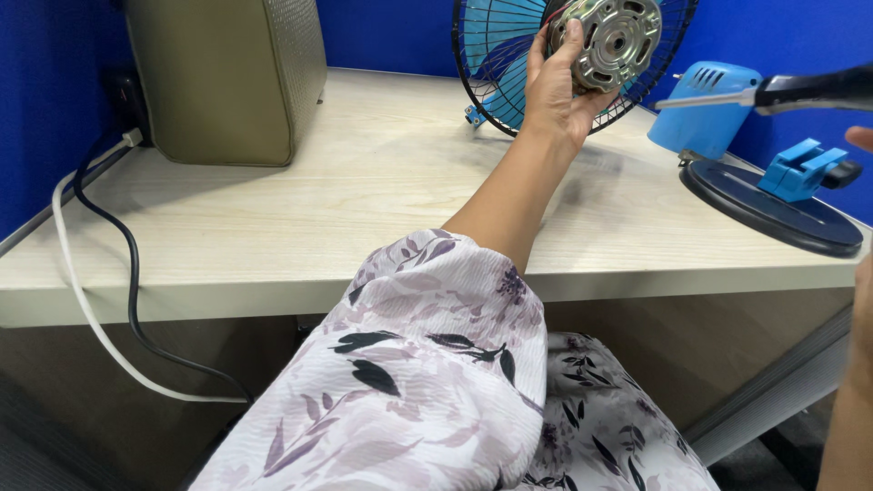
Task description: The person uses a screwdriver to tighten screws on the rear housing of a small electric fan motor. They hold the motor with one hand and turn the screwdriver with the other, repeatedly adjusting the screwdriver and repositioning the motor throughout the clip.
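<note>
Two hands: my left hand (556, 91) is up on the motor (615, 41); of my right hand (859, 138) only a fingertip shows at the frame edge.
Left fingers: wrapped round the motor's left rim, thumb on the near side, gripping it.
Right fingers: can't tell, mostly out of frame; the screwdriver (773, 93) runs in from that side, tip pointing left toward the motor.
Motor: one, silver, round, sitting on the back of the fan cage (496, 55) at the far edge of the desk (364, 191).
Fan: one cage, blue blades behind the wires.
Around: one blue housing (705, 109) just right of the cage, one dark round base (773, 211) with a blue bracket (800, 168) on it, one olive box (227, 77) at far left.
Cables: two, one white (86, 305), one black (135, 291), hanging off the left desk edge.
Left arm: stretched forward across the desk, floral sleeve (427, 364) low, wrist bent up.
</note>
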